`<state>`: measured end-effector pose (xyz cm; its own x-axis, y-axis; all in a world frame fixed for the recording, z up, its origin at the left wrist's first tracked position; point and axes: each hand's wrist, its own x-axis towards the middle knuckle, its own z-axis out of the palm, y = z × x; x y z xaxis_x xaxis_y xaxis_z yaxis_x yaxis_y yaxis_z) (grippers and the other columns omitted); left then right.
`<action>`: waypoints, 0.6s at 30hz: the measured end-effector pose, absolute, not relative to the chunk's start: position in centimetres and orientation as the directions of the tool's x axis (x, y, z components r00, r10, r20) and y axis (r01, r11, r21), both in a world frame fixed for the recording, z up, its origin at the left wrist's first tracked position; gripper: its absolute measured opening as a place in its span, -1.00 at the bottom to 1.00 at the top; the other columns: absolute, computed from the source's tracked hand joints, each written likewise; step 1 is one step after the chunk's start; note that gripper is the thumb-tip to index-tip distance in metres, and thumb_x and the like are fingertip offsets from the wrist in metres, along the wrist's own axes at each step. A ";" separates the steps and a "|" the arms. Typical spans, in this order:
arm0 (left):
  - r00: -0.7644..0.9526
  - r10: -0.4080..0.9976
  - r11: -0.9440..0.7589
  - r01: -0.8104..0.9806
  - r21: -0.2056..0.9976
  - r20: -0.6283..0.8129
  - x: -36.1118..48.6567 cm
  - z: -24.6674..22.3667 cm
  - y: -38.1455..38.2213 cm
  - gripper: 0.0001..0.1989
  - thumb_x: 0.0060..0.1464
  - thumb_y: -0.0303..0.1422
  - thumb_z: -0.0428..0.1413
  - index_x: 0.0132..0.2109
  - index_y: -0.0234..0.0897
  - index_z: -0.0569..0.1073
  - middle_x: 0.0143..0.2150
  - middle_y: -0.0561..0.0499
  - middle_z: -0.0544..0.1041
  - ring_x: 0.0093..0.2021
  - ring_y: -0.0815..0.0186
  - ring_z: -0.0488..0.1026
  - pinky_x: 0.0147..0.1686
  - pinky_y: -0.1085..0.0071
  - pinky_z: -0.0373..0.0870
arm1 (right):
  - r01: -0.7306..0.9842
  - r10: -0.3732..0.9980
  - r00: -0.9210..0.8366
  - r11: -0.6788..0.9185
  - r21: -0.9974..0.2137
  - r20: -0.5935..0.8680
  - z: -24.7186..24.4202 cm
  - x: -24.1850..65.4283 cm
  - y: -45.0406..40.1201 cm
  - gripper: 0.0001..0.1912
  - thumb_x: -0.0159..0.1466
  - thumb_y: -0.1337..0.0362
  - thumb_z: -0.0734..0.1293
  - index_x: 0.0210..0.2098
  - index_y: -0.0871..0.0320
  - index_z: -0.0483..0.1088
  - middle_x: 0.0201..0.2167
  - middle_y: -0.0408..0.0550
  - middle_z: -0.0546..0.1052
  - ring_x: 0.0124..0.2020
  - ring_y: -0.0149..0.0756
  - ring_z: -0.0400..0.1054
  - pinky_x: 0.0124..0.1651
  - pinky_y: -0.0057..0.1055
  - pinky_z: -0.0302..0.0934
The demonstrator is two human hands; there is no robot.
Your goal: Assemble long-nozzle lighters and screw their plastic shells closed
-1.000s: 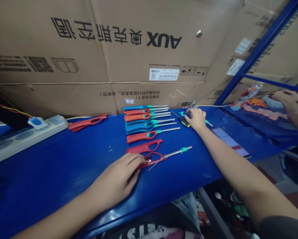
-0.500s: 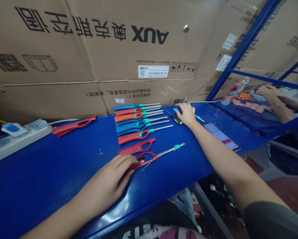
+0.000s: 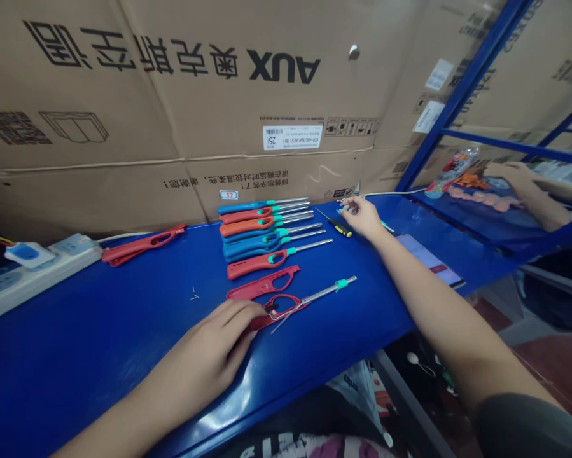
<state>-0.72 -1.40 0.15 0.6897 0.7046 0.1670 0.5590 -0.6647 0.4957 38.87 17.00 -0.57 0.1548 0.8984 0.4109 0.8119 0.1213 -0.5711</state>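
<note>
My left hand (image 3: 228, 327) is closed on the rear end of an opened red lighter shell (image 3: 290, 313), whose inner wire and metal tube show. A green collar (image 3: 341, 284) sits near the tube's tip. Just behind lies a loose red half shell (image 3: 261, 284). Several blue, red and orange lighters (image 3: 252, 266) form a row farther back. At the back right, my right hand (image 3: 362, 217) has its fingers curled together by a small green part (image 3: 345, 210); whether they grip it is too small to tell. A yellow and black screwdriver (image 3: 339, 227) lies left of that hand.
A power strip (image 3: 37, 273) and red shell pieces (image 3: 144, 245) lie at the left, small screws (image 3: 195, 294) nearer the middle. A phone (image 3: 429, 259) rests beneath my right forearm. Beyond the blue frame (image 3: 450, 114) are a bottle (image 3: 452, 173) and another person's hands (image 3: 519, 181).
My right hand has lifted slightly and shifted right, its fingers now drawn together. My left hand stays on the opened red shell. The view has shifted slightly.
</note>
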 end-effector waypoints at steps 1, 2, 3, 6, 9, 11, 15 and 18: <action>0.690 0.704 -0.666 0.559 0.494 0.168 -0.7 0.3 -1.5 -0.74 0.41 -0.39 -0.09 0.15 -0.12 0.36 0.11 -0.05 0.48 0.13 0.21 0.43 0.13 0.20 0.45 | 0.785 0.909 0.152 0.127 -0.606 0.388 -0.2 38.8 16.7 -0.85 0.17 0.30 0.33 -0.28 0.19 0.47 -0.26 0.05 0.58 -0.30 -0.22 0.41 -0.07 -0.20 0.34; 0.688 0.705 -0.666 0.561 0.492 0.170 -0.8 0.4 -1.5 -0.74 0.41 -0.39 -0.09 0.14 -0.12 0.36 0.11 -0.05 0.48 0.12 0.20 0.43 0.13 0.20 0.45 | 0.756 0.921 0.144 0.134 -0.640 0.363 0.2 38.7 16.4 -0.87 0.16 0.26 0.35 -0.31 0.18 0.45 -0.31 0.02 0.57 -0.33 -0.24 0.40 -0.11 -0.22 0.36; 0.688 0.706 -0.665 0.563 0.490 0.169 -0.8 0.5 -1.6 -0.75 0.41 -0.39 -0.09 0.14 -0.12 0.37 0.10 -0.05 0.49 0.11 0.20 0.44 0.12 0.20 0.45 | 0.724 0.933 0.132 0.139 -0.675 0.334 0.5 38.5 16.1 -0.86 0.16 0.22 0.38 -0.33 0.17 0.44 -0.35 0.00 0.56 -0.35 -0.25 0.40 -0.15 -0.23 0.37; 0.686 0.710 -0.659 0.568 0.492 0.159 -0.8 0.8 -1.7 -0.75 0.40 -0.39 -0.08 0.12 -0.13 0.38 0.08 -0.05 0.50 0.08 0.20 0.46 0.09 0.21 0.47 | 0.609 0.971 0.065 0.142 -0.780 0.228 1.6 38.0 15.1 -0.71 0.15 0.08 0.45 -0.31 0.14 0.39 -0.41 -0.06 0.52 -0.40 -0.29 0.44 -0.25 -0.28 0.43; 0.685 0.713 -0.656 0.576 0.487 0.149 -0.8 0.9 -1.7 -0.74 0.38 -0.41 -0.07 0.12 -0.14 0.38 0.08 -0.06 0.51 0.08 0.19 0.46 0.08 0.20 0.48 | 0.526 0.994 -0.065 0.106 -0.844 0.084 2.3 37.1 13.9 -0.58 0.07 -0.02 0.54 -0.33 0.14 0.38 -0.46 -0.11 0.49 -0.42 -0.30 0.50 -0.30 -0.31 0.48; 0.685 0.713 -0.659 0.583 0.476 0.148 -0.8 1.0 -1.7 -0.73 0.37 -0.42 -0.06 0.13 -0.14 0.38 0.09 -0.07 0.51 0.08 0.18 0.47 0.09 0.18 0.48 | 0.513 0.988 -0.156 0.067 -0.856 -0.016 2.5 36.6 13.3 -0.52 -0.01 -0.02 0.59 -0.36 0.15 0.38 -0.51 -0.13 0.47 -0.46 -0.29 0.52 -0.35 -0.32 0.50; 0.686 0.708 -0.672 0.579 0.462 0.171 -0.6 1.1 -1.7 -0.72 0.34 -0.42 -0.05 0.13 -0.15 0.39 0.08 -0.09 0.52 0.08 0.16 0.48 0.08 0.18 0.49 | 0.556 0.944 -0.276 0.005 -0.831 -0.179 2.5 35.9 12.5 -0.53 -0.03 0.01 0.62 -0.41 0.16 0.36 -0.60 -0.15 0.48 -0.57 -0.29 0.49 -0.52 -0.37 0.45; 0.683 0.709 -0.672 0.577 0.464 0.177 -0.5 1.2 -1.7 -0.72 0.33 -0.42 -0.04 0.13 -0.16 0.39 0.08 -0.09 0.52 0.08 0.16 0.48 0.07 0.19 0.50 | 0.622 0.925 -0.314 0.030 -0.782 -0.214 2.7 36.1 12.3 -0.60 0.08 0.03 0.55 -0.37 0.15 0.35 -0.60 -0.18 0.48 -0.64 -0.36 0.43 -0.64 -0.47 0.33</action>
